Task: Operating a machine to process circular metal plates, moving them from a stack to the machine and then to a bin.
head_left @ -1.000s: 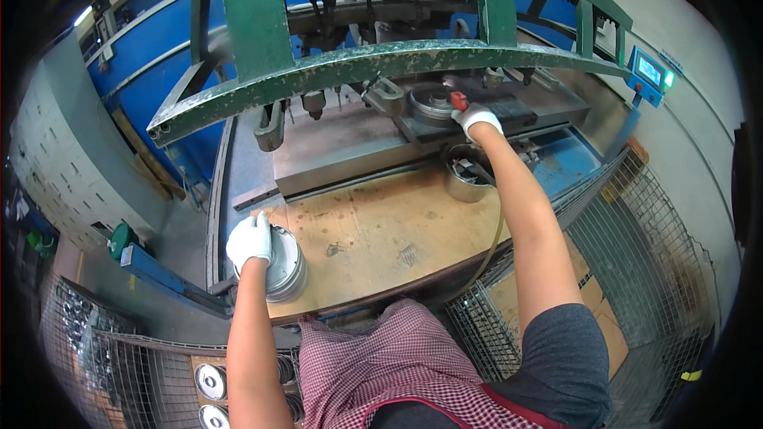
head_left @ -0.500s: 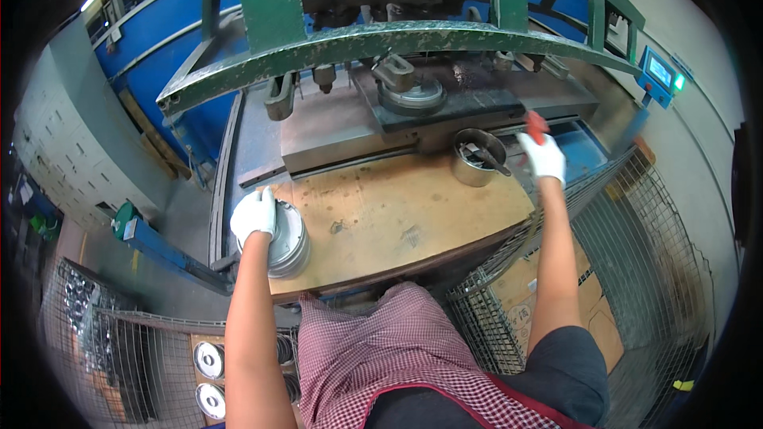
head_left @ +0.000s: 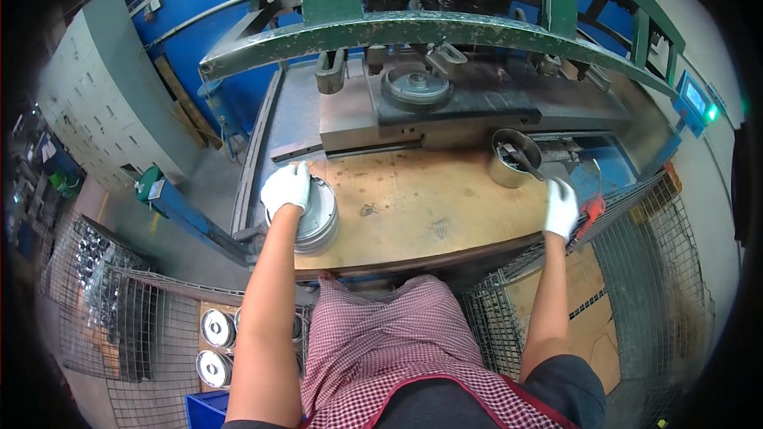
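My left hand point(head_left: 286, 189), in a white glove, curls over the left rim of a stack of round silver metal discs point(head_left: 319, 218) at the left end of the wooden worktop. At the right end, my white-gloved right hand point(head_left: 561, 208) has its fingers stretched forward, with nothing visible in them. Its fingertips are close to the dark handle point(head_left: 528, 164) of a tool leaning in a metal pot point(head_left: 505, 173); whether they touch cannot be made out. A red-handled thing point(head_left: 592, 210) lies just right of that hand, by the wire basket's edge.
Beyond the worktop point(head_left: 429, 202), a green-framed press point(head_left: 445, 28) holds a round metal part point(head_left: 417, 86) on its bed. A blue control panel point(head_left: 696, 103) is at right. Wire baskets point(head_left: 644, 222) flank me; the left one contains more round parts point(head_left: 216, 327).
My right hand has let go of the red-handled thing and come back nearer the pot's handle. My left hand stays on the disc stack. The whole view has shifted.
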`<action>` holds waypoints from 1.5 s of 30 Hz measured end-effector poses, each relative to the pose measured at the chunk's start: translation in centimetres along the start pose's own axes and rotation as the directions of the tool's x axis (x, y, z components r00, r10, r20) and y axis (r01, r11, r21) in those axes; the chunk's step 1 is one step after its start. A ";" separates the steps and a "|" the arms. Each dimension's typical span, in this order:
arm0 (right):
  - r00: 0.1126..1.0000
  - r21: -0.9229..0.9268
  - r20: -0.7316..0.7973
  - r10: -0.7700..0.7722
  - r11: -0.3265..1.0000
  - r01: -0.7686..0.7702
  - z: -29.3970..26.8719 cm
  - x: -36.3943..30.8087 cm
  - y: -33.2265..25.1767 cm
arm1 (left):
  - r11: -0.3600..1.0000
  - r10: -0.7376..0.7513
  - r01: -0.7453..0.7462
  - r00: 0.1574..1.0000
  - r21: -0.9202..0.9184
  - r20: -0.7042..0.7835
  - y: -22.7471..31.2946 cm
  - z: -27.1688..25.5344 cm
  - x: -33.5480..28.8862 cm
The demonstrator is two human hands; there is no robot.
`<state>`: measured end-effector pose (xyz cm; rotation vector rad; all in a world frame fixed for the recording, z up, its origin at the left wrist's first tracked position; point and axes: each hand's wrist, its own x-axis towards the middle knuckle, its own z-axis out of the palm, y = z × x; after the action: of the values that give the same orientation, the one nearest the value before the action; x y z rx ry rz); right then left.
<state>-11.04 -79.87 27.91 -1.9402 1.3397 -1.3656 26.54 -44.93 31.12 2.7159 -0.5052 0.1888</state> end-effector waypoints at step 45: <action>0.739 -0.028 0.446 -0.506 0.817 0.576 2.7 -9.4 -7.2 | 0.817 0.564 -0.575 0.814 -0.047 -0.138 -3.6 -3.8 -11.2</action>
<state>-5.81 -68.88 27.63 -2.6950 0.7112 -0.9692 17.23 -36.76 31.20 2.3691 -1.2553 0.4676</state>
